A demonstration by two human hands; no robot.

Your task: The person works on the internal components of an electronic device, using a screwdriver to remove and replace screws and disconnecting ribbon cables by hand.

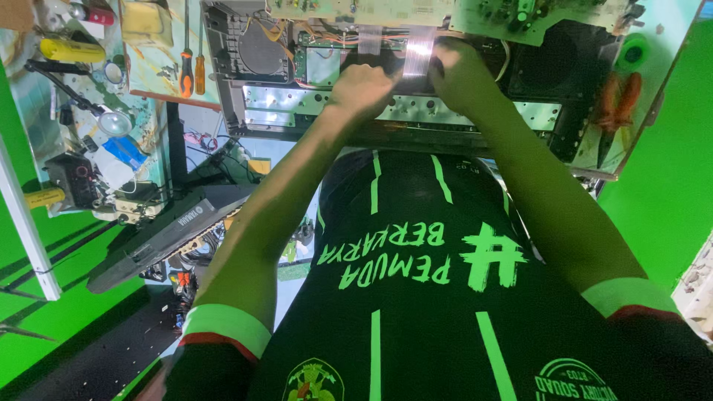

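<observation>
- A flat ribbon cable (pixel 418 50), pale and shiny, is seen running down from the circuit boards (pixel 416 10) at the top of the opened electronic chassis (pixel 312 96) toward the two hands
- The cable's lower end is met between the hands, at the fingertips of the right hand (pixel 462 73); that hand is curled closed and appears to pinch the cable
- The left hand (pixel 362 87) is closed into a loose fist just beside the cable, on its left, resting against the chassis; whether anything is gripped in it cannot be told
- A second, shorter ribbon cable (pixel 369 38) is seen just left of the first, above the left hand
- A round speaker (pixel 261 50) is set in the chassis to the left of the hands
- Two screwdrivers (pixel 192 68) with orange handles are laid on the bench (pixel 160 56) further left
- A yellow cylinder (pixel 72 50) and a magnifier lamp (pixel 113 121) are found at the far left
- Orange-handled pliers (pixel 620 100) lie to the right of the chassis
</observation>
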